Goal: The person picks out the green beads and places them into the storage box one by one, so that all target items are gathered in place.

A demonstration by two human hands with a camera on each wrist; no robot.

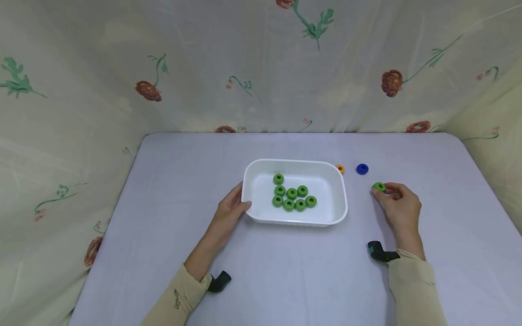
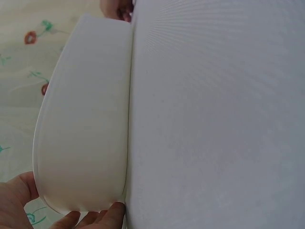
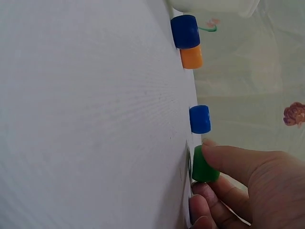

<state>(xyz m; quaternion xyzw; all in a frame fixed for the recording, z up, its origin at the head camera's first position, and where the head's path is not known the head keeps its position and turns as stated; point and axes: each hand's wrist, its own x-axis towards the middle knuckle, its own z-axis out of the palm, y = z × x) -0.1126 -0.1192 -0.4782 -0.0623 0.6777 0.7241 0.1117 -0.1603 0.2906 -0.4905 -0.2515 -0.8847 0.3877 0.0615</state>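
A white plastic tray (image 1: 328,199) with several green beads (image 1: 300,206) lying inside stands mid-table. My left hand (image 1: 228,215) grips its left end, thumb over the rim and fingers against the outer wall, as the left wrist view also shows of the tray wall (image 2: 86,114). To the right of the tray, my right hand (image 1: 403,210) pinches another green bead (image 1: 378,186) between thumb and fingers, at or just above the tabletop; the right wrist view shows this green bead (image 3: 205,164) close up.
Behind the tray's right end sits an orange bead (image 1: 340,169), partly hidden by the rim. A blue bead (image 1: 362,169) lies right of it. The right wrist view shows a second blue bead (image 3: 185,32) near the orange one. Flowered cloth (image 1: 261,68) hangs behind the table (image 1: 183,181).
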